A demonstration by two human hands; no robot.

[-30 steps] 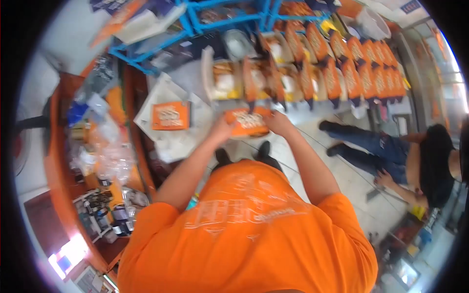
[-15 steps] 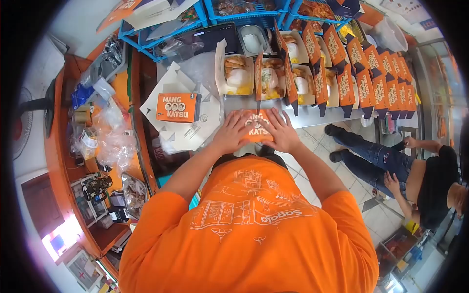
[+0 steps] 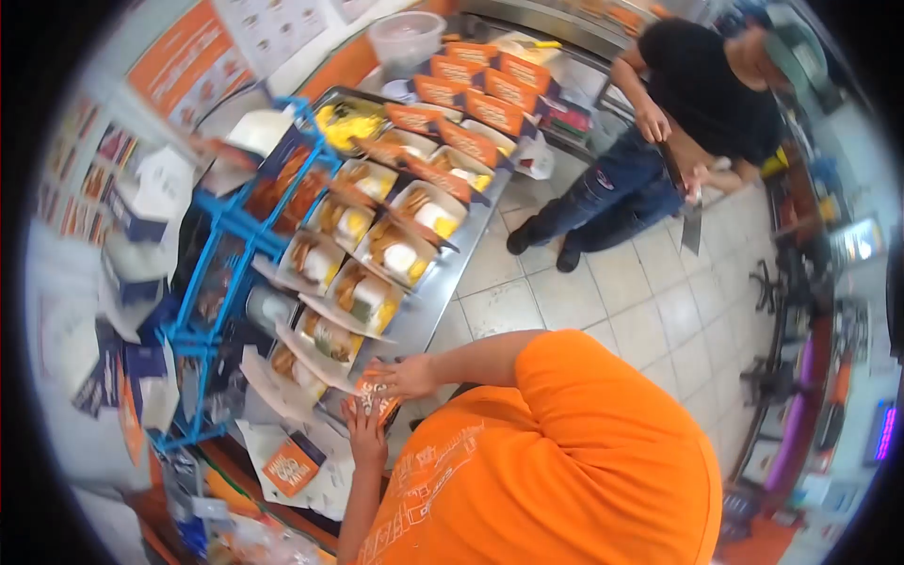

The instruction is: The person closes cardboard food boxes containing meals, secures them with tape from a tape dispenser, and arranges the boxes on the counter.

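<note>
A closed orange takeout box (image 3: 379,407) printed with white lettering sits at the near edge of the metal counter. My left hand (image 3: 365,431) presses against its near side, fingers extended. On the opposite side my right hand (image 3: 410,377) lies over the box's end and top. Just beyond my hands stand open meal boxes (image 3: 400,256) holding rice, yellow food and browned pieces, their lids raised. Another closed orange box (image 3: 294,466) rests on white paper (image 3: 330,471) to the left.
Blue plastic crates (image 3: 221,235) line the back of the counter. A tray of yellow food (image 3: 350,124) and a clear tub (image 3: 405,36) stand farther along. Across the tiled floor (image 3: 603,301), a co-worker in black (image 3: 706,89) holds a long blade (image 3: 692,231).
My view has swung to the right and tilted, bringing the co-worker and more floor into sight. Both hands stay on the same closed box.
</note>
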